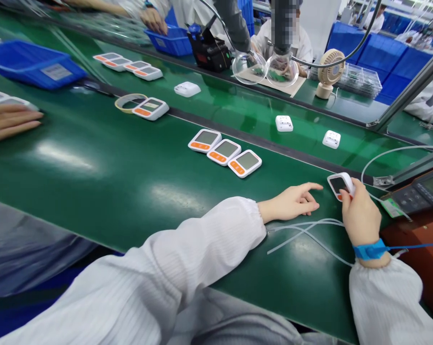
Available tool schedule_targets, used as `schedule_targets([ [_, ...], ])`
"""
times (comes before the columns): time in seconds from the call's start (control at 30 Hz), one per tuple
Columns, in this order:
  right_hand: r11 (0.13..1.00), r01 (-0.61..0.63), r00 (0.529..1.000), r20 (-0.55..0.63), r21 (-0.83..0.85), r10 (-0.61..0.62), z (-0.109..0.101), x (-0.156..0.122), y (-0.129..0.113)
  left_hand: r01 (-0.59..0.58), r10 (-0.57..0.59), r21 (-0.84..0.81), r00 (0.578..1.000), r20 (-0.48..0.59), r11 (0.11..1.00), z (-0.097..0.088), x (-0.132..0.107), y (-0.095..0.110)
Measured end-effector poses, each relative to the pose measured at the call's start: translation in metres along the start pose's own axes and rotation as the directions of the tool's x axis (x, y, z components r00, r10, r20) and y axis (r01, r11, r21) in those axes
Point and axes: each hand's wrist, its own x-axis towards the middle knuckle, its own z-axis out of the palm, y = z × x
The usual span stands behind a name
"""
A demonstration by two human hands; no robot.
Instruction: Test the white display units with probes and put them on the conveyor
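Observation:
My right hand [360, 218] is closed around a small white device with a dark screen and an orange strip [340, 185], holding it tilted just above the green belt [104, 172]. A blue strap circles that wrist. My left hand [293, 201] rests flat on the belt beside it, fingers stretched out toward the device and holding nothing. Thin white tubes [306, 230] lie on the belt under and between both hands. Three more white-and-orange devices [225, 152] sit in a row farther left on the belt.
Another person's hand [7, 122] lies at the left edge. Another device [150, 108] with a tape ring [128, 102], white square parts [284, 123], blue bins [32, 62], a small fan [329, 72] and two magnifier lenses [266, 67] are farther back. A meter [423, 191] sits at right.

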Motion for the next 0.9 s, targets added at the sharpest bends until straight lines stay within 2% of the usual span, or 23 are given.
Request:
schedule_targets([
  [0.13, 0.981, -0.069, 0.997, 0.027, -0.183, 0.075, -0.002, 0.005, 0.019, -0.054, 0.046, 0.239, 0.998, 0.040, 0.970, 0.000, -0.002, 0.001],
  [0.23, 0.977, -0.054, 0.998, -0.037, -0.208, 0.048, -0.004, 0.007, 0.029, -0.082, 0.070, 0.329, 0.996, 0.047, 0.941, -0.002, -0.005, 0.004],
  [0.33, 0.984, 0.048, 0.994, -0.090, -0.169, -0.064, -0.005, 0.006, 0.028, -0.092, 0.095, 0.399, 0.995, 0.013, 0.912, -0.007, -0.007, 0.006],
  [0.4, 0.978, 0.203, 0.978, -0.034, -0.045, -0.204, -0.006, 0.002, 0.020, -0.113, 0.115, 0.455, 0.993, 0.023, 0.883, -0.010, -0.006, 0.008],
  [0.43, 0.953, 0.299, 0.953, 0.029, 0.056, -0.301, -0.006, -0.002, 0.013, -0.127, 0.126, 0.483, 0.991, 0.036, 0.866, -0.012, -0.006, 0.009],
  [0.47, 0.906, 0.384, 0.909, 0.101, 0.179, -0.405, -0.005, -0.006, 0.006, -0.138, 0.136, 0.510, 0.990, 0.042, 0.849, -0.014, -0.006, 0.009],
  [0.53, 0.786, 0.508, 0.772, 0.218, 0.351, -0.597, -0.003, -0.015, -0.009, -0.140, 0.154, 0.557, 0.988, 0.023, 0.819, -0.018, -0.005, 0.011],
  [0.57, 0.760, 0.534, 0.739, 0.232, 0.371, -0.632, -0.002, -0.019, -0.016, -0.133, 0.162, 0.578, 0.987, 0.002, 0.805, -0.021, -0.004, 0.011],
  [0.63, 0.723, 0.544, 0.693, 0.258, 0.426, -0.673, 0.001, -0.023, -0.026, -0.118, 0.178, 0.616, 0.983, -0.037, 0.779, -0.026, -0.004, 0.012],
  [0.73, 0.688, 0.539, 0.650, 0.280, 0.486, -0.707, 0.002, -0.025, -0.030, -0.105, 0.186, 0.671, 0.981, -0.050, 0.734, -0.031, -0.003, 0.013],
  [0.8, 0.706, 0.542, 0.672, 0.269, 0.457, -0.690, 0.004, -0.025, -0.027, -0.110, 0.181, 0.702, 0.983, -0.027, 0.704, -0.033, -0.002, 0.014],
  [0.9, 0.809, 0.494, 0.807, 0.178, 0.317, -0.563, 0.008, -0.023, -0.019, -0.116, 0.187, 0.737, 0.982, -0.014, 0.666, -0.033, -0.003, 0.014],
])
